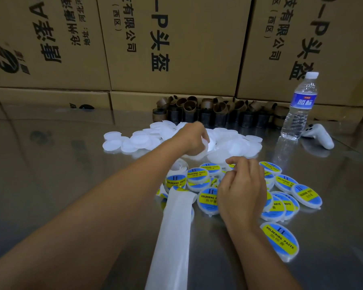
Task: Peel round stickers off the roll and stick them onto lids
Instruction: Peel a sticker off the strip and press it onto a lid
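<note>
Our left hand (194, 141) grips a blank lid (210, 146), right hand (241, 185) hovers over stickered lids (197, 175) (grip there: can't tell).

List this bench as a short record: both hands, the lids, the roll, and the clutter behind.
left hand: grips a blank lid at the blank pile
right hand: fingers curled above the labelled lids; unclear whether it pinches anything
sticker roll: left of the labelled lids, backing strip trailing toward the camera
behind: water bottle, white controller, brown cores
surface: shiny metal table
</note>
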Demonstrator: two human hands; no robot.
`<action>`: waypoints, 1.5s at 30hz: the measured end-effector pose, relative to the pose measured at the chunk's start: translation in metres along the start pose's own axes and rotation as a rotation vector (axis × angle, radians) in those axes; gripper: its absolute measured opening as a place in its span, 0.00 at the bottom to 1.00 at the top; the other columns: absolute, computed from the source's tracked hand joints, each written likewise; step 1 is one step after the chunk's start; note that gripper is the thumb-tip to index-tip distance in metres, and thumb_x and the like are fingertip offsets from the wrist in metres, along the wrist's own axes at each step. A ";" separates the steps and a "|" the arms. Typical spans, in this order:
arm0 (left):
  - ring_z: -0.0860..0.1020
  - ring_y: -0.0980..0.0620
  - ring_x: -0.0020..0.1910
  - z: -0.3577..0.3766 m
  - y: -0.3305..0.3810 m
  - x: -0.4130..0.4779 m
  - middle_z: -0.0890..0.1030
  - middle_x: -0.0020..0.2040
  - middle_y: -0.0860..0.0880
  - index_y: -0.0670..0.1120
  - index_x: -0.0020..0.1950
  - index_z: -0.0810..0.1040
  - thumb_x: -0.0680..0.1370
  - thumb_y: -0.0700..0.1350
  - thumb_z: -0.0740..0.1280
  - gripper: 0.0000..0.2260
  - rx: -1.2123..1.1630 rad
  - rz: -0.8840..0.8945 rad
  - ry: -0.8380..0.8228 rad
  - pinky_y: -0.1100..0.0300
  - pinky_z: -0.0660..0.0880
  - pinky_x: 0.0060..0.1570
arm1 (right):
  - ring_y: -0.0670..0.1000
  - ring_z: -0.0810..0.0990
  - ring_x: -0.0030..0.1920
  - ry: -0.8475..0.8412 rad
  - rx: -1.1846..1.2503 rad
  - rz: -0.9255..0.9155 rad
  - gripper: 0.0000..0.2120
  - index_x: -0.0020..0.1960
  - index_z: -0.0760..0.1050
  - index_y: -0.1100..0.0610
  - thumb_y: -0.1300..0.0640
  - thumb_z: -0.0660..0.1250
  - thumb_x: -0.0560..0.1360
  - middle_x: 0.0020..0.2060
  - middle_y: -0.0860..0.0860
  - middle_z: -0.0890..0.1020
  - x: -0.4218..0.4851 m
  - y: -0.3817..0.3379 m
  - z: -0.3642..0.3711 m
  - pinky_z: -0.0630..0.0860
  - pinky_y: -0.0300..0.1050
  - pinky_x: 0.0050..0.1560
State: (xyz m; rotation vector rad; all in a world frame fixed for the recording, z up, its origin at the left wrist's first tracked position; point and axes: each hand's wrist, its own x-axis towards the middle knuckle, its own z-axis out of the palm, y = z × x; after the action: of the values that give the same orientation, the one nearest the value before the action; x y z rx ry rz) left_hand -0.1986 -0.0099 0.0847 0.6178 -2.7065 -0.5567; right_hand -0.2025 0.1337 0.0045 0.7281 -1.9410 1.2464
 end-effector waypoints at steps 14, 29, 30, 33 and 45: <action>0.82 0.52 0.43 -0.013 -0.013 -0.132 0.82 0.46 0.45 0.41 0.53 0.76 0.76 0.34 0.66 0.07 -1.562 -0.184 0.249 0.61 0.80 0.48 | 0.47 0.69 0.41 -0.275 0.350 -0.132 0.14 0.39 0.70 0.52 0.45 0.54 0.77 0.38 0.43 0.70 -0.009 -0.034 -0.006 0.64 0.40 0.43; 0.80 0.52 0.39 -0.002 -0.031 -0.141 0.81 0.38 0.48 0.46 0.45 0.79 0.73 0.40 0.68 0.03 -1.466 -0.079 0.019 0.60 0.79 0.41 | 0.49 0.70 0.42 -0.554 0.373 -0.191 0.17 0.39 0.69 0.57 0.46 0.53 0.79 0.38 0.48 0.71 -0.016 -0.040 -0.005 0.69 0.46 0.43; 0.80 0.52 0.39 -0.003 -0.032 -0.140 0.80 0.38 0.48 0.46 0.45 0.79 0.73 0.40 0.67 0.04 -1.506 -0.065 0.035 0.60 0.79 0.42 | 0.48 0.70 0.41 -0.540 0.387 -0.181 0.16 0.38 0.69 0.55 0.46 0.55 0.78 0.37 0.47 0.71 -0.016 -0.041 -0.006 0.69 0.45 0.43; 0.79 0.54 0.39 -0.008 -0.038 -0.137 0.79 0.39 0.49 0.44 0.47 0.77 0.76 0.38 0.65 0.03 -1.601 -0.057 0.143 0.62 0.78 0.42 | 0.47 0.74 0.45 -0.553 0.493 -0.120 0.12 0.41 0.75 0.55 0.50 0.59 0.77 0.39 0.45 0.76 -0.015 -0.044 -0.008 0.70 0.41 0.46; 0.84 0.51 0.39 -0.009 -0.050 -0.138 0.84 0.36 0.49 0.42 0.48 0.74 0.79 0.34 0.60 0.06 -1.722 -0.116 0.323 0.57 0.80 0.47 | 0.47 0.80 0.43 -0.947 0.332 0.002 0.24 0.39 0.80 0.49 0.33 0.55 0.70 0.35 0.47 0.82 -0.013 -0.047 -0.020 0.76 0.52 0.51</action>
State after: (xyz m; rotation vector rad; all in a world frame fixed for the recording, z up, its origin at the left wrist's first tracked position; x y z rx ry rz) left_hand -0.0594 0.0101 0.0424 0.2462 -1.0790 -2.0740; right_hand -0.1533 0.1354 0.0241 1.7221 -2.4506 1.3698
